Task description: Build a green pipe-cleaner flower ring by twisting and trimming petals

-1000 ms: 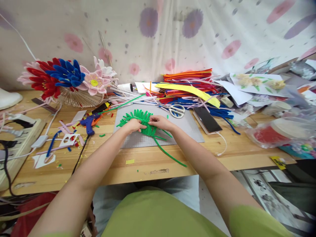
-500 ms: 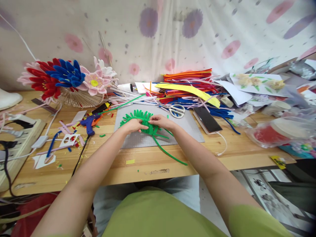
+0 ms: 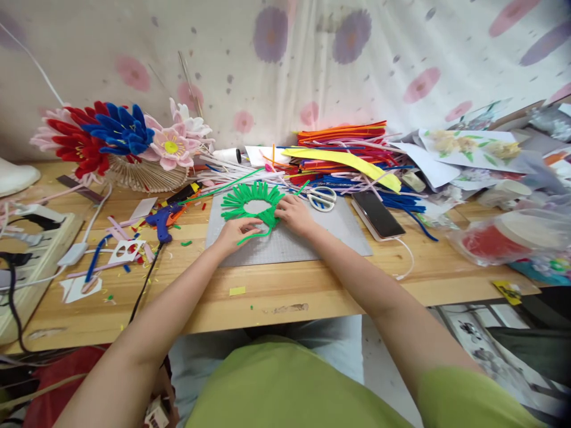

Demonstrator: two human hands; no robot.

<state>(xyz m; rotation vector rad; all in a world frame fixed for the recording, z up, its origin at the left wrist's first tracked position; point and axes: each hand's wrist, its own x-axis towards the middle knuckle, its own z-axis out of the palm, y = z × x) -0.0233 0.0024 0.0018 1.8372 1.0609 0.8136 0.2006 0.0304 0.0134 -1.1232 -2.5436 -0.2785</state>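
A ring of looped green pipe cleaners stands over the grey cutting mat, its loops fanning outward around an open middle. My left hand is closed at the ring's lower left edge, with a loose green end lying across its fingertips. On the right side, my right hand has its fingers bent round the ring, and they cover part of it. Another green end sticks up behind that hand.
White-handled scissors and a phone lie to the right. A blue glue gun rests on the left among scraps. Coloured pipe cleaners are piled behind the mat. Pipe-cleaner flowers stand at the back left.
The green piece has been turned, so its round opening now shows. The long end that trailed to the lower right now curves near my left fingers. My right hand has shifted slightly down.
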